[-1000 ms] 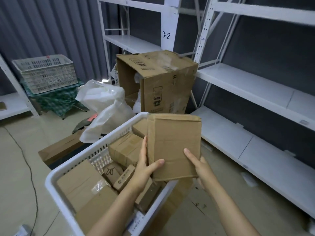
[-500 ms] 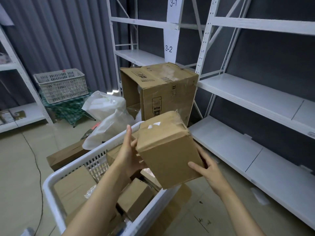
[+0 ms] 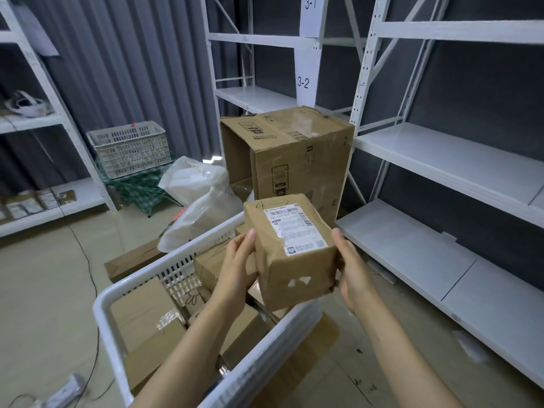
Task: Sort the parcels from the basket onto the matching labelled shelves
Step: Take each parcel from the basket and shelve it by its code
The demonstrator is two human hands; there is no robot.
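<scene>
I hold a brown cardboard parcel (image 3: 291, 254) above the white plastic basket (image 3: 164, 275). Its top face carries a white shipping label and a handwritten "4-" mark. My left hand (image 3: 235, 266) grips the parcel's left side and my right hand (image 3: 351, 269) grips its right side. Several more cardboard parcels (image 3: 141, 313) lie in the basket below. White metal shelves (image 3: 441, 154) stand to the right, and a post between bays bears the labels "3-1" and "3-2" (image 3: 303, 83).
A large open cardboard box (image 3: 294, 154) and white plastic bags (image 3: 203, 201) sit on the floor behind the basket. A second empty crate (image 3: 129, 148) stands at the back left. A flat carton (image 3: 129, 260) lies on the floor, with a cable and a power strip (image 3: 59, 393) at left.
I have turned the parcel over in my hands, so its label face now points up. My view has tilted upward, showing more of the shelves.
</scene>
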